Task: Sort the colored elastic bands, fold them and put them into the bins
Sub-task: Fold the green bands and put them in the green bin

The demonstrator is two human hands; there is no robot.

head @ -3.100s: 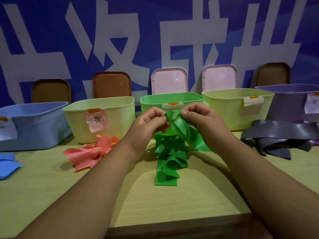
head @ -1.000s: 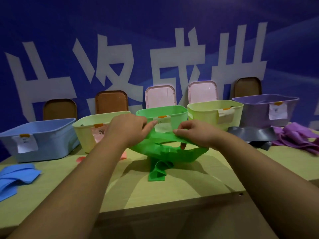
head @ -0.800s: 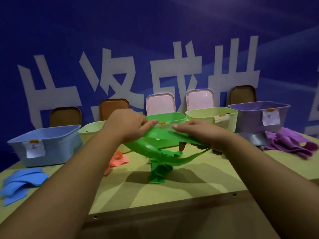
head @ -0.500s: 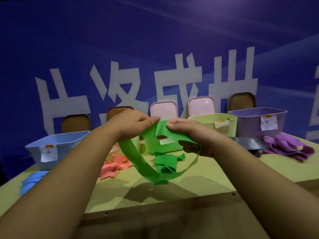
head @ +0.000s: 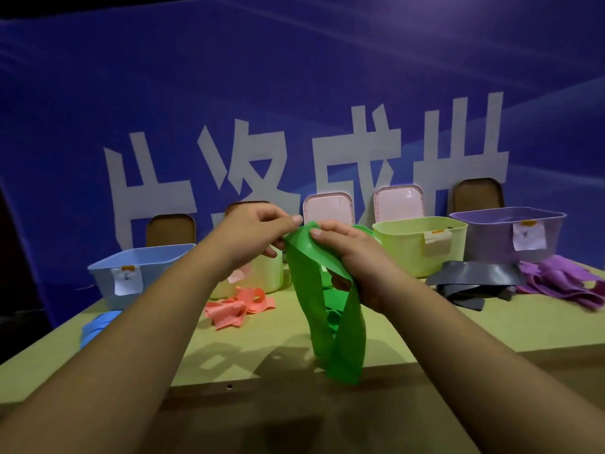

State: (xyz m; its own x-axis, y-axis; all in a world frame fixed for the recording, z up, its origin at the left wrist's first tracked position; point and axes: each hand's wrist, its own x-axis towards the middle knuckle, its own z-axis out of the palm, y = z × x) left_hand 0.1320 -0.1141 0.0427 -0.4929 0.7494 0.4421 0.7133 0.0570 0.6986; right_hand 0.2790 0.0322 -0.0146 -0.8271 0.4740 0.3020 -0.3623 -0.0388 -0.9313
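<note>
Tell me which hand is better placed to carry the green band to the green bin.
Probably right. The right hand grips the green band directly before the green bin; the left hand only pinches its top edge.

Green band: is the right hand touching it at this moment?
Touching. The head view shows the right hand with fingers curled over the top of the green band, whose loop hangs below.

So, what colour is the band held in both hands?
The band is green, shown best in the head view.
</note>
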